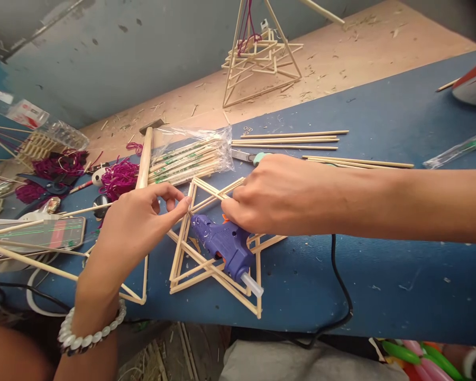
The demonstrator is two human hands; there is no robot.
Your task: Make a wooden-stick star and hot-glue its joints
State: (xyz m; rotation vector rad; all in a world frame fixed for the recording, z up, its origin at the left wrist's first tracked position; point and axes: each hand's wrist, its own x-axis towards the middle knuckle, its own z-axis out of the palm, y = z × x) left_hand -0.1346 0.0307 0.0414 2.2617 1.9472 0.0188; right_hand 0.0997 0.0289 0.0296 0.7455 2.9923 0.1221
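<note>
A star-shaped frame of thin wooden sticks (211,268) lies on the blue tabletop in front of me. My left hand (137,230), with a beaded bracelet at its wrist, pinches the frame's upper left side between thumb and forefinger. Wrapped around the handle of a purple hot glue gun (226,244) is my right hand (262,193). The gun lies over the star, its nozzle close to my left fingertips. A clear glue stick (253,284) sticks out of its rear. My right hand hides the trigger and part of the star.
Behind the star are a hammer (144,159), a plastic bag of sticks (190,159) and loose sticks (289,140). A stick pyramid (228,74) stands farther back. Purple yarn (120,177), pliers (49,186) and a phone (69,233) lie left. A black cable (343,296) crosses the front edge.
</note>
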